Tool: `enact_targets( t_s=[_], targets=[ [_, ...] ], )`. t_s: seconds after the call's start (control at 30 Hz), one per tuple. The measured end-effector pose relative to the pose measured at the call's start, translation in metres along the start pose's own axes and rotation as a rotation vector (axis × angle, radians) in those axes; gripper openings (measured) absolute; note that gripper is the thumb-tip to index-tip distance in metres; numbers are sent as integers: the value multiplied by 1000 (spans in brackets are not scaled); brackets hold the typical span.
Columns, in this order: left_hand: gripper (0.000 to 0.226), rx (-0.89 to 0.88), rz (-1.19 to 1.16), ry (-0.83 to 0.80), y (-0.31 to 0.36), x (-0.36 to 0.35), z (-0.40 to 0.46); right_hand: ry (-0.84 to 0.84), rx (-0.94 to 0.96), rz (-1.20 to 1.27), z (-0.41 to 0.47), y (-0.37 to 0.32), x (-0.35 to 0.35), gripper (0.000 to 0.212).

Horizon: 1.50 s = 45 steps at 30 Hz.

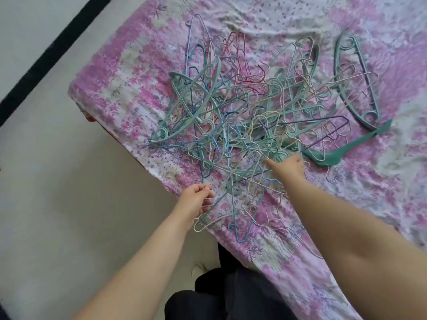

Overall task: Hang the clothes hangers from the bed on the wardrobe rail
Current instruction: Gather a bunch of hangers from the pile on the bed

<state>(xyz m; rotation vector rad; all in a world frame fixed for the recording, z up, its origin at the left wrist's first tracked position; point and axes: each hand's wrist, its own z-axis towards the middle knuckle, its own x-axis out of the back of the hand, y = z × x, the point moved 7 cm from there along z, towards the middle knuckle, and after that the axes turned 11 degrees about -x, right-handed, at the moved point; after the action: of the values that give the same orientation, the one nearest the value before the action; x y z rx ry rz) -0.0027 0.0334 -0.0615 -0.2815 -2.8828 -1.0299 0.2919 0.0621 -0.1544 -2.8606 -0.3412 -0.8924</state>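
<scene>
Pinching thin wire hangers (209,213) at the bed (111,93) edge, the left hand (196,199) needed slow untangling while the right hand (287,167), fingers hidden, steadied the pile (242,116).

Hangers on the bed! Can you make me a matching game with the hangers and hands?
Things:
1. left hand
2. right hand
3. flat green hanger
4. pile of hangers

Places:
A. tangled in the middle of the pink bed sheet
B. alone, right of the pile
C. pinching thin hangers at the bed's edge
D. reaching into the pile

Pairs: 1-C, 2-D, 3-B, 4-A
</scene>
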Motion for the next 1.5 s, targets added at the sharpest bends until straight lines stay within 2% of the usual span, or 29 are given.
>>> enact_targets(
  t_s=[0.1, 0.23, 0.4, 0.5, 0.6, 0.73, 0.93, 1.1, 1.37, 1.43, 1.5],
  targets=[
    [13, -2, 73, 30, 6, -7, 19, -8, -68, -74, 21, 2, 3, 126],
    [11, -1, 144, 27, 13, -24, 38, -22, -49, -193, 41, -7, -6, 143],
    [7, 2, 210, -22, 18, -54, 52, 155, 91, -311, 39, -35, -20, 134],
    [8, 7, 217, -36, 18, -68, 60, 128, 120, -412, 50, -40, -33, 132],
    [5, 35, 231, -49, 15, -75, 64, 54, 100, -406, 66, -43, -37, 129],
    [7, 72, 231, -46, 10, -76, 70, 20, 84, -373, 80, -48, -38, 118],
    [10, 88, 193, -2, 7, -79, 78, 131, 126, -216, 89, -40, -23, 81],
    [11, 101, 183, -10, 7, -89, 69, 119, 133, -197, 76, -34, -17, 65],
    [9, -49, 291, -45, 40, -102, 41, 207, 359, -223, 19, -60, 31, 38],
    [19, -114, 346, -84, 51, -108, 30, 200, 399, -186, -1, -61, 47, 29],
    [39, -150, 345, -147, 60, -118, 17, 221, 434, -165, -23, -57, 63, 21]
  ],
)
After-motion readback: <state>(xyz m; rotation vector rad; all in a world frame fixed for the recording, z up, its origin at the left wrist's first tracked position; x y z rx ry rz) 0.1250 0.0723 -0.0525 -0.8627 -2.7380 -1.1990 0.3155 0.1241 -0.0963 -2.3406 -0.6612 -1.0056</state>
